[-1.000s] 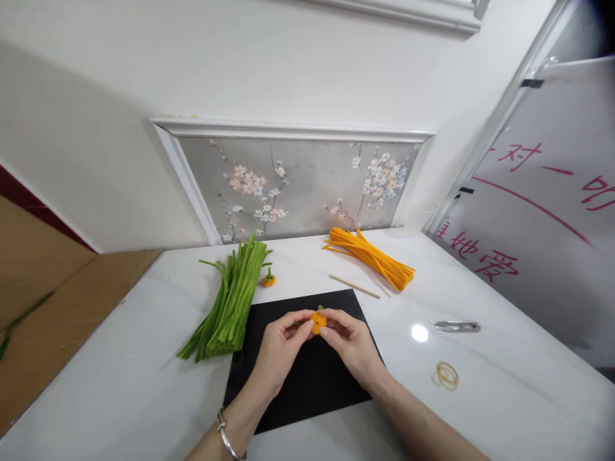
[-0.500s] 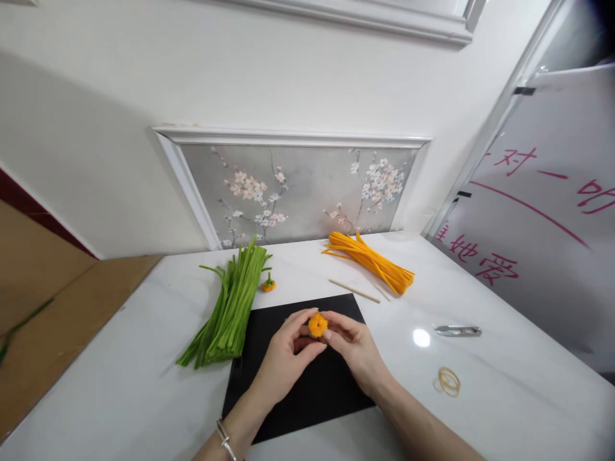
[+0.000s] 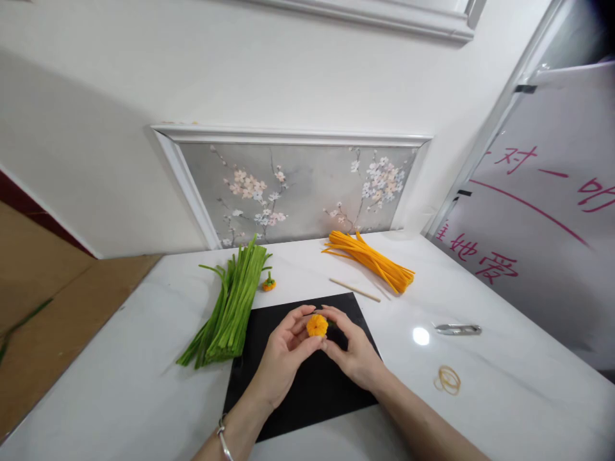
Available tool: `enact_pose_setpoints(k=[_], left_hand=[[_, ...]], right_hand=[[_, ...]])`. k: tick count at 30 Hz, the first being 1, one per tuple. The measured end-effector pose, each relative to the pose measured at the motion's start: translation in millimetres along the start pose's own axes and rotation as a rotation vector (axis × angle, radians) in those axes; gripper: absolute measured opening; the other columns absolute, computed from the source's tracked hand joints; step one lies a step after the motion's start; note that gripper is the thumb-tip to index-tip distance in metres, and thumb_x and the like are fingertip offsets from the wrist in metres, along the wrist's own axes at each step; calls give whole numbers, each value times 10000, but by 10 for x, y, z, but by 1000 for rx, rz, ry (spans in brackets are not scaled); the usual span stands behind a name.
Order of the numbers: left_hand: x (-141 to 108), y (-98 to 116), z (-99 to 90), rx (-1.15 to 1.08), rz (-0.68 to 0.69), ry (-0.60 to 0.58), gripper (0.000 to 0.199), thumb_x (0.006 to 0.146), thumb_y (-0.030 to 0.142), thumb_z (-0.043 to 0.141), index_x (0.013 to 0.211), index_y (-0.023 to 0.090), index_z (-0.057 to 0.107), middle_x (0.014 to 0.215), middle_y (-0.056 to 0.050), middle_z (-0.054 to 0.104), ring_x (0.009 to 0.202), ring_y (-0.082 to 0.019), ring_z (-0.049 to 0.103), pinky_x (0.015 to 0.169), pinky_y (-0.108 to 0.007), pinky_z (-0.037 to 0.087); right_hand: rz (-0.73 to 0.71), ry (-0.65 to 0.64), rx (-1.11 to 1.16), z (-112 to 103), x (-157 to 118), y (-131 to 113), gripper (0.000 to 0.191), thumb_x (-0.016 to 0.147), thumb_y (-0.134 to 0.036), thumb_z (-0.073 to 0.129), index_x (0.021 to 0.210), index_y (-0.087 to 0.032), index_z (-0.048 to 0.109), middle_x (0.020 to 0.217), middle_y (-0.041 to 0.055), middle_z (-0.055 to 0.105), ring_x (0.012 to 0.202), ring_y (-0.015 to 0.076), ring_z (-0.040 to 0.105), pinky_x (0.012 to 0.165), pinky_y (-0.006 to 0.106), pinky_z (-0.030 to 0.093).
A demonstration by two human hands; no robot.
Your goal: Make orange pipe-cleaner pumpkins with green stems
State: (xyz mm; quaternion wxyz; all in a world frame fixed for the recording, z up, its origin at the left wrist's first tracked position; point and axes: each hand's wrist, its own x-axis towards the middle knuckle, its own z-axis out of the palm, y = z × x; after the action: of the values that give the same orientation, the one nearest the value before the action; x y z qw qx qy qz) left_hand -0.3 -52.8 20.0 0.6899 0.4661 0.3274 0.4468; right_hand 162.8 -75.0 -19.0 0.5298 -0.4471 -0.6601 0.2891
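My left hand (image 3: 283, 349) is closed round a small orange pumpkin-like chenille piece (image 3: 317, 325), its thumb at the lower edge. The piece is round and ribbed, with a dimple in the middle facing me. From the other side my right hand (image 3: 354, 352) curls in, thumb tip at the bottom edge of the piece and index finger above it. Some fingertips behind the piece are hidden. Both hands are over a black mat (image 3: 307, 406). Behind the mat, a similar small orange piece with a green stalk (image 3: 269, 282) sits on the table.
Green chenille stems (image 3: 230, 314) lie bundled at the mat's left. Orange chenille stems (image 3: 372, 261) are at the back right, near a thin wooden stick (image 3: 354, 290). Thread snips (image 3: 458, 330) and rubber bands (image 3: 449, 380) lie on the white table (image 3: 509, 384) at right.
The orange piece has turned slightly between my fingers. My right thumb has slid down from its side to its lower edge, and the right index finger has lifted a little.
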Motion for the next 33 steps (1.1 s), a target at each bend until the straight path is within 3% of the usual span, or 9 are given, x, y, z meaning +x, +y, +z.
enact_pose_setpoints(k=[3,7,14,19,23,26,28,30,33], left_hand=[[5,49,-12,-211,-124,23,337,733,155,750,1055,212,668,999,-14,711,807,-96,672,761,-173,543],[64,20,-88,-240,-166,71,281,754,199,745,1032,196,706,1014,-34,726,767,-91,670,739,-173,543],[89,-88,-106,67,-101,87,305,769,318,736,1038,176,729,1026,-79,734,912,-182,666,821,-276,546],[93,-106,-83,55,-51,92,299,758,313,740,1026,180,731,1070,-90,726,989,-218,657,886,-317,529],[79,-114,-77,63,-51,77,267,739,309,755,976,187,741,1028,-79,739,957,-213,667,848,-287,532],[56,-115,-59,33,-70,20,270,753,312,744,995,193,727,1009,-62,737,946,-195,670,846,-271,527],[42,-116,-40,29,-70,1,269,773,310,727,1016,199,696,987,-50,734,911,-180,677,833,-270,529],[32,-118,-25,36,-47,8,248,787,312,715,1004,210,651,921,-30,732,833,-165,686,790,-270,535],[23,-125,-16,70,-32,10,211,793,316,705,946,207,609,864,-14,716,765,-162,688,735,-271,536]], right_hand=[[18,67,-49,41,2,-57,231,882,-231,543,1097,-219,627,1068,70,689,976,218,648,868,352,528],[-16,115,-134,28,13,-136,186,932,-232,467,997,-210,641,831,45,692,697,167,652,678,288,543],[-234,26,-410,6,-11,-138,233,947,-182,435,1044,-189,647,875,93,686,779,203,637,735,338,525],[-268,23,-314,-9,-17,-216,217,923,-178,485,1028,-210,673,915,88,686,837,199,631,782,335,531],[-192,-15,-58,-94,19,-298,210,900,-257,523,1041,-224,676,998,84,665,924,210,627,826,341,525],[-81,51,135,-166,53,-267,229,932,-314,473,993,-225,675,996,75,635,933,197,620,829,330,514],[-20,30,210,-201,65,-220,239,885,-392,560,1032,-234,661,1034,72,616,945,202,609,815,322,512],[29,-52,271,-225,69,-179,378,816,-467,639,1116,-238,635,1075,80,614,972,221,598,801,321,512],[84,-62,313,-242,74,-149,383,848,-469,596,1147,-230,617,1044,77,640,969,217,603,782,314,513]])
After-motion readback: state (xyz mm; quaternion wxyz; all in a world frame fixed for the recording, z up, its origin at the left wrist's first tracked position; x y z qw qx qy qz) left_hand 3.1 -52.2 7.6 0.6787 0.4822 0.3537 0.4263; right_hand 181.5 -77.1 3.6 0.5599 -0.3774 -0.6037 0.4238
